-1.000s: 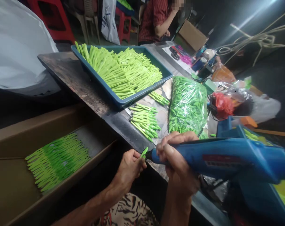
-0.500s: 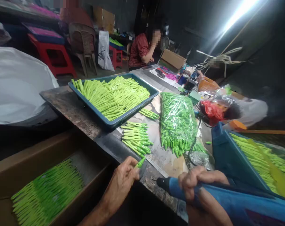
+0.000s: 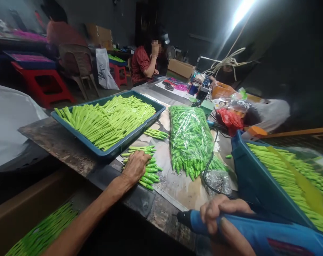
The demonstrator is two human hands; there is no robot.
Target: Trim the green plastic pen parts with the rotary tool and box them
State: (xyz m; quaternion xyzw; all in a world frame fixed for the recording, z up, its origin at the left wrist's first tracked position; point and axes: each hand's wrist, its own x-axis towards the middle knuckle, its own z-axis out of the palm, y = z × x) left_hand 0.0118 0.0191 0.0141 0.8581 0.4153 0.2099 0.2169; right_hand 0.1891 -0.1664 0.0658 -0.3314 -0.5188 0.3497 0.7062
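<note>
1. Left hand (image 3: 136, 166) lies palm down on the loose pile of green pen pieces (image 3: 150, 175), arm stretched out over the table edge.
2. Its fingers are half curled over the pile and touch it; I cannot tell whether any single piece is pinched.
3. Right hand (image 3: 220, 217) is at the bottom edge, wrapped tight around the blue power tool (image 3: 257, 235), fingers fully closed on the body.
4. The tool's dark tip points left, just above the table's near edge and well apart from the left hand.
5. The loose pile sits on the table (image 3: 65, 142), just beside the near corner of the blue tray (image 3: 81, 137).
6. That tray is heaped with long green pen barrels (image 3: 105, 119), laid roughly parallel.
7. A few more green pieces (image 3: 156, 133) lie on the table just behind the pile, by the tray's right side.
8. A clear plastic bag (image 3: 189, 138) stuffed with small green parts lies to the right of the pile, near it but not touching.
9. A black cable (image 3: 208, 170) runs past the bag's near end.
10. A second blue tray (image 3: 257, 185) at far right holds more green barrels (image 3: 289, 170).
11. A cardboard box (image 3: 30, 199) below the table on the left has green pieces in rows (image 3: 41, 231).
12. A red bag (image 3: 230, 119) and clutter lie behind the plastic bag.
13. A seated person in a red shirt (image 3: 141, 64) is at the far end of the table.
14. A red stool (image 3: 44, 83) and a plastic chair (image 3: 78, 64) stand back left.
</note>
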